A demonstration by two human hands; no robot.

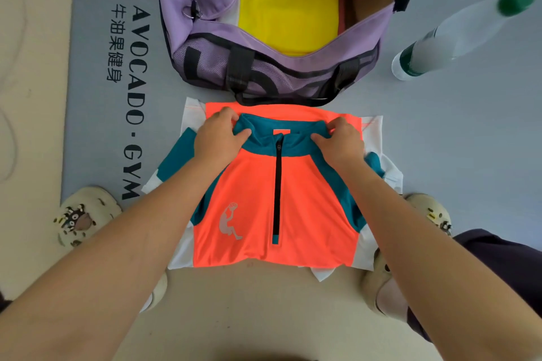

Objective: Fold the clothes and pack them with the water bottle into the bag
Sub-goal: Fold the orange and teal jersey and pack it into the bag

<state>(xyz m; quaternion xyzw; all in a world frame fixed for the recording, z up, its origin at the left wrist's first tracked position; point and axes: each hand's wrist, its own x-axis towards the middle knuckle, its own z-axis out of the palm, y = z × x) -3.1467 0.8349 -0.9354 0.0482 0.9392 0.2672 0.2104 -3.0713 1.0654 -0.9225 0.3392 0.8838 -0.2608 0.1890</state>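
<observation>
Both our forearms reach forward over the orange, teal and white zip-neck shirt [272,199], which lies folded on the grey gym mat [440,132] directly before us. Our left hand [218,133] and right hand [337,138] each pinch the teal collar [293,143] at its two ends. We judge the next fold goes toward the open purple duffel bag [205,9] just beyond, where a yellow folded garment [284,17] already lies. The clear green-capped water bottle [457,35] stands well right, nearer our right hand.
</observation>
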